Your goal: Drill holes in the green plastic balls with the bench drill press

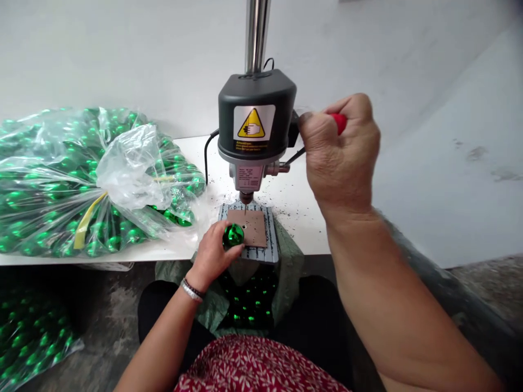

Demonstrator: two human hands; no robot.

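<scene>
A small drill press [257, 117] with a dark grey housing and a hand-warning label stands in front of me. My right hand [343, 147] is wrapped round its red-tipped feed lever [339, 123]. With my left hand [216, 245] I hold a shiny green ball [234, 234] between thumb and fingers, at the left front part of a brown board [257, 231]. That board has a hole in it and lies on the grey drill base [255, 255]. Above the hole hangs the thin drill bit [245, 208], apart from the ball.
A large clear bag of green balls [81, 185], tied with yellow strip, lies left on the white table [302, 185]. Dark shavings are scattered round the base. An open green sack [290, 256] with green balls hangs below the table edge. Another ball-filled bag [32, 337] sits at lower left.
</scene>
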